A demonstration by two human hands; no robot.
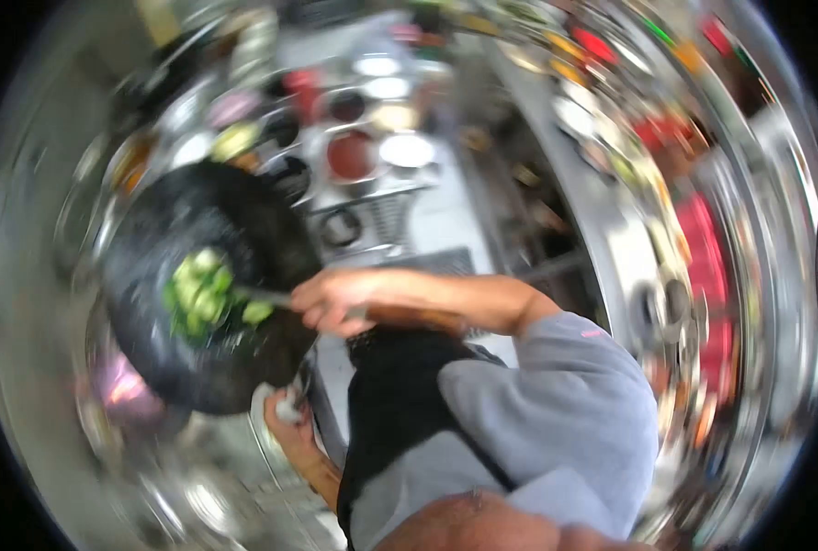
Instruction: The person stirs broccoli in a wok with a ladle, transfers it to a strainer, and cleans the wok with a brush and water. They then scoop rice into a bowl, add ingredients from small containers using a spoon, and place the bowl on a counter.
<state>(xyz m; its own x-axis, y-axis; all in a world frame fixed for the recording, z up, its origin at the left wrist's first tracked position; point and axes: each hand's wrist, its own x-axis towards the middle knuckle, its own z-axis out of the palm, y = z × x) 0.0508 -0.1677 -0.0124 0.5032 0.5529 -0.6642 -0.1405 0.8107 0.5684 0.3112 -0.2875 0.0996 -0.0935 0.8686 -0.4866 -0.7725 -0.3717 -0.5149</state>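
Note:
A large dark wok (197,367) fills the left of the view and appears tilted, with chopped green vegetables (202,289) in its middle. My right hand (331,303) is closed around the handle of a long-handled metal cooking utensil (266,296). The utensil's far end reaches the greens, and I cannot make out its shape. Below, at the wok's near edge, my left hand (289,418) is wrapped round a white cloth (287,406). The cloth is against the wok's edge or handle; blur hides the exact grip.
Several seasoning containers, one with red sauce (350,156), stand beyond the wok. To the right runs a long steel counter (556,138), crowded with dishes and food. Red trays (703,248) lie further right. Motion blur smears most of the surroundings.

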